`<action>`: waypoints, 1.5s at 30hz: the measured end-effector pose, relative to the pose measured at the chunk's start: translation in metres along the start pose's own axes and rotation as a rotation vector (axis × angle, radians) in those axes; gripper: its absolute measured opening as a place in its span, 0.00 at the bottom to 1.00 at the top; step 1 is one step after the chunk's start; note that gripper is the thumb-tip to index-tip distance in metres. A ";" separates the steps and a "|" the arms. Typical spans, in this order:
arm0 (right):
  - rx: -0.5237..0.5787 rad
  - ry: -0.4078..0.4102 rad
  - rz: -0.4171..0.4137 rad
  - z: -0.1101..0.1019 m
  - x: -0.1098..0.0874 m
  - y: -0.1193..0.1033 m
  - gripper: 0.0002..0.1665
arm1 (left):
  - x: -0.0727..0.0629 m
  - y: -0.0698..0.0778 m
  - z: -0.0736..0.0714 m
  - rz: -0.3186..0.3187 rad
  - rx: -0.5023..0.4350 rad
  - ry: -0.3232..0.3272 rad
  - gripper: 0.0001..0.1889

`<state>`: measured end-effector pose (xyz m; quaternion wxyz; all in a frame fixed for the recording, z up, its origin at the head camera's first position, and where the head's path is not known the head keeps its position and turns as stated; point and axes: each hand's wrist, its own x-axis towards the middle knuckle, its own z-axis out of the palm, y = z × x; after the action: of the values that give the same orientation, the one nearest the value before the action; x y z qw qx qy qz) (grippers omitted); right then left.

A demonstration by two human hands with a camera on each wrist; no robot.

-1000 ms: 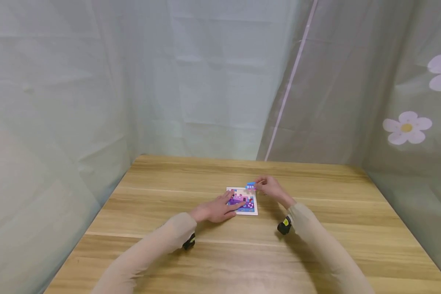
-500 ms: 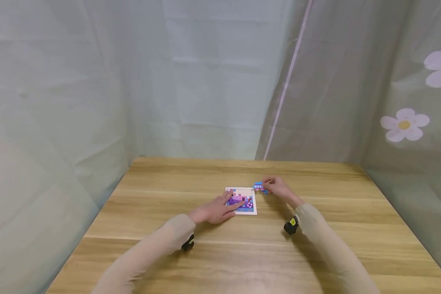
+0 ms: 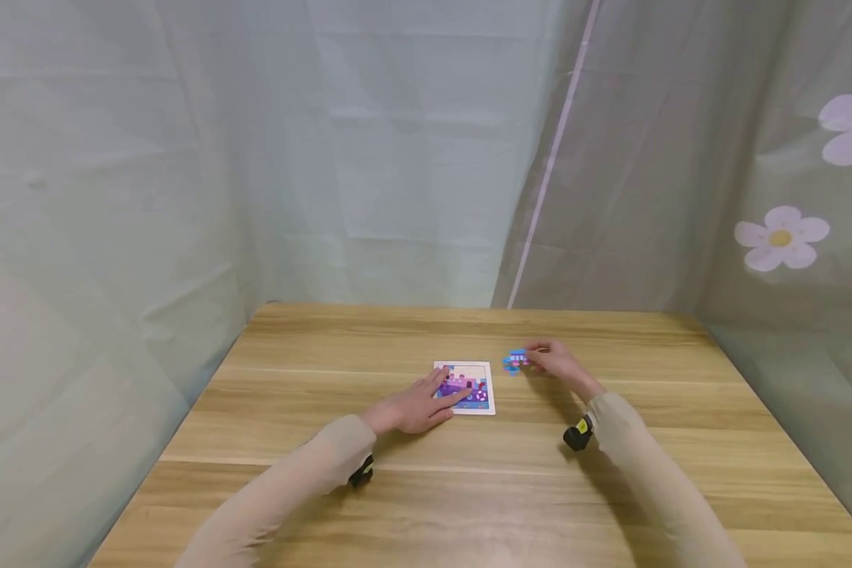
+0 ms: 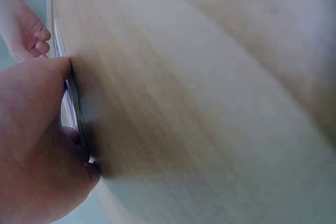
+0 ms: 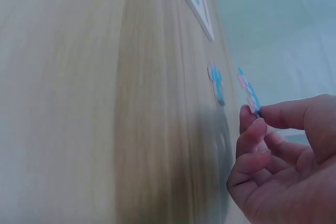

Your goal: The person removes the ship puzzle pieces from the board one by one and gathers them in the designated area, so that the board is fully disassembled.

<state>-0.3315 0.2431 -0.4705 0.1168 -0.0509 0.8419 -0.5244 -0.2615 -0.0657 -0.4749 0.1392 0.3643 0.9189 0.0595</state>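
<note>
A jigsaw puzzle (image 3: 474, 384) in a white frame lies on the table, partly filled with purple, pink and blue pieces; a pale bare area shows along its upper part. My left hand (image 3: 424, 405) rests on its left side with fingers spread, covering some of the picture. To the right of the frame, my right hand (image 3: 557, 363) pinches a blue and pink puzzle piece (image 5: 249, 92) between thumb and fingertips, held above the table. Just beyond it in the right wrist view, another blue puzzle piece (image 5: 216, 82) lies flat on the wood.
The wooden table (image 3: 397, 505) reaches back to a pale hanging curtain (image 3: 397, 158). Curtains also stand at both sides, the right one bearing white flowers (image 3: 781, 238). A black wrist camera (image 3: 578, 434) hangs under the right sleeve.
My right hand has moved right with the puzzle piece, from over the frame's upper right corner to beside it, above the loose piece. The left hand stays on the puzzle.
</note>
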 end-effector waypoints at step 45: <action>-0.362 0.166 -0.013 -0.014 -0.015 0.006 0.19 | -0.001 0.000 0.002 -0.009 0.018 -0.002 0.27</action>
<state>-0.3199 0.2614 -0.4681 0.0324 -0.0329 0.9288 -0.3676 -0.2600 -0.0665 -0.4763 0.1370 0.3613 0.9210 0.0502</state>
